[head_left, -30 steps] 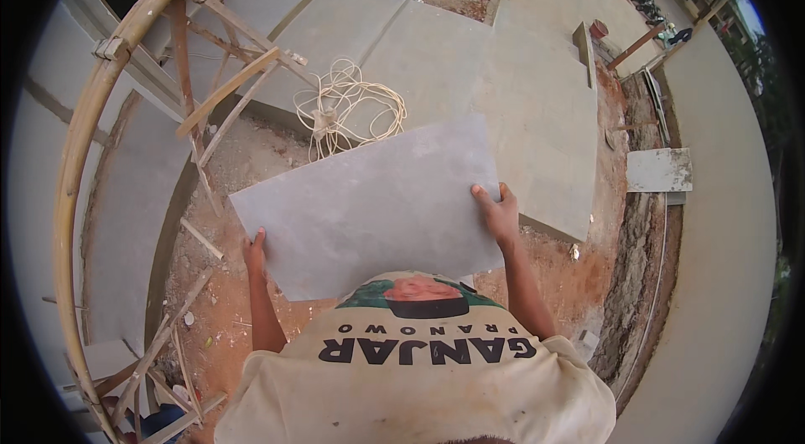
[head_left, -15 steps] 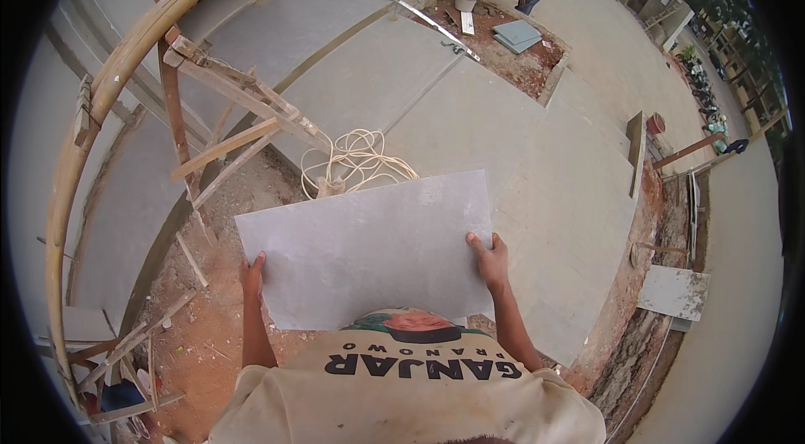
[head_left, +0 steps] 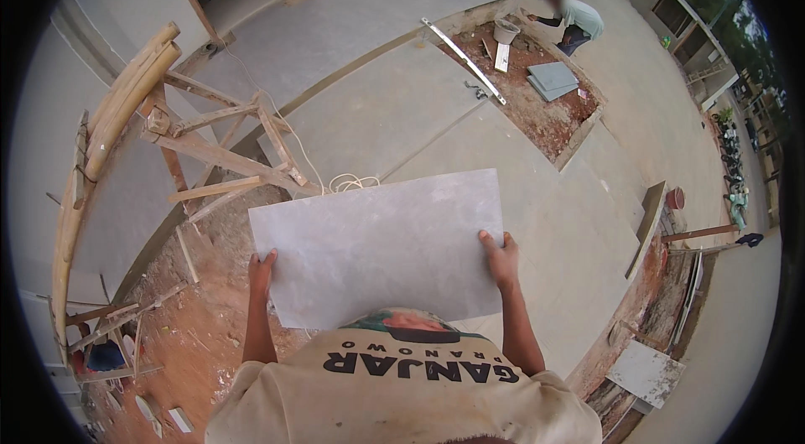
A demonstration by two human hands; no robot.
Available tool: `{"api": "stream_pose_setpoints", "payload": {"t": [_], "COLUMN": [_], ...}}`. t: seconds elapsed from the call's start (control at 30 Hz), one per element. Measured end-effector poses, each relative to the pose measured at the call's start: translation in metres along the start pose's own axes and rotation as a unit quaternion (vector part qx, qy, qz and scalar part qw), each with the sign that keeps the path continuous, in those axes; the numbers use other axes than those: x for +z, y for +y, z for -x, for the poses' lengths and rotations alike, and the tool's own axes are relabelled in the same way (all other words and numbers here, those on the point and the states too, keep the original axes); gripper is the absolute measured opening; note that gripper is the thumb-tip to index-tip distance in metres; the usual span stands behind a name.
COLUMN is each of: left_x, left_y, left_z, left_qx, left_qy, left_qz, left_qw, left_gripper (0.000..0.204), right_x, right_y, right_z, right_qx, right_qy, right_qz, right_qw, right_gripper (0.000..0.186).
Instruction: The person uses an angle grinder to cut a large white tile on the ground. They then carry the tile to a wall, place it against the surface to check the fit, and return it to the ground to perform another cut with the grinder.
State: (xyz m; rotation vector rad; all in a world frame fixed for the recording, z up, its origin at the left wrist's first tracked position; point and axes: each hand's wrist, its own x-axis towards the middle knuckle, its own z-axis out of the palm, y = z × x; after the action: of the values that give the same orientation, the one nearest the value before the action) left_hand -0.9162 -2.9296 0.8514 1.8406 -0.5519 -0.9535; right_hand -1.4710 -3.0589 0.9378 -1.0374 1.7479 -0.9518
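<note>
A large grey rectangular tile [head_left: 381, 247] is held in front of my body, slightly tilted, its left end lower than its right. My left hand [head_left: 262, 272] grips its left edge, thumb on the top face and fingers hidden beneath. On the opposite edge, my right hand [head_left: 501, 259] clasps it the same way. The tile's near edge lies close to my shirt. Just past its far edge shows part of a coiled cream cable [head_left: 354, 183], the rest covered by the tile.
Wooden trestle framing [head_left: 218, 160] and bamboo poles [head_left: 126, 113] stand at the left. Beyond the tiled floor [head_left: 537, 226], a co-worker [head_left: 579, 18] bends beside a dirt bed with a bucket [head_left: 506, 31], stacked tiles [head_left: 552, 80] and a long metal straightedge [head_left: 463, 61]. A board [head_left: 646, 230] edges the floor at right.
My view has swung left and moved forward, so the dirt bed and co-worker sit farther right. The tile stays in both hands and now covers more of the cable.
</note>
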Motion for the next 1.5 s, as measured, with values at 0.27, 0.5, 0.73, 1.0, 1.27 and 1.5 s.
{"api": "stream_pose_setpoints", "payload": {"t": [0.27,0.5,0.73,1.0,1.27,1.5], "left_x": [0.121,0.209,0.265,0.339,0.386,0.403], "left_y": [0.054,0.145,0.205,0.274,0.378,0.439], "left_z": [-0.107,-0.225,-0.316,-0.438,-0.54,-0.607], "left_qx": [0.026,-0.006,0.007,-0.022,-0.041,-0.053], "left_qy": [0.015,0.043,0.067,0.125,0.155,0.198], "left_qz": [0.018,-0.029,0.008,0.005,0.019,0.029], "left_qw": [0.999,0.999,0.998,0.992,0.987,0.978], "left_gripper": [0.05,0.05,0.051,0.053,0.055,0.059], "right_x": [0.018,0.043,0.085,0.179,0.249,0.307], "right_y": [-0.043,-0.123,-0.185,-0.237,-0.383,-0.492], "right_z": [-0.168,-0.329,-0.459,-0.666,-0.852,-0.945], "right_qx": [0.004,-0.019,-0.011,-0.015,-0.041,-0.069], "right_qy": [-0.028,-0.034,-0.046,-0.108,-0.174,-0.227], "right_qz": [0.015,-0.01,-0.006,0.036,0.066,0.112], "right_qw": [0.999,0.999,0.999,0.993,0.982,0.965], "right_gripper": [0.045,0.047,0.047,0.05,0.05,0.053]}}
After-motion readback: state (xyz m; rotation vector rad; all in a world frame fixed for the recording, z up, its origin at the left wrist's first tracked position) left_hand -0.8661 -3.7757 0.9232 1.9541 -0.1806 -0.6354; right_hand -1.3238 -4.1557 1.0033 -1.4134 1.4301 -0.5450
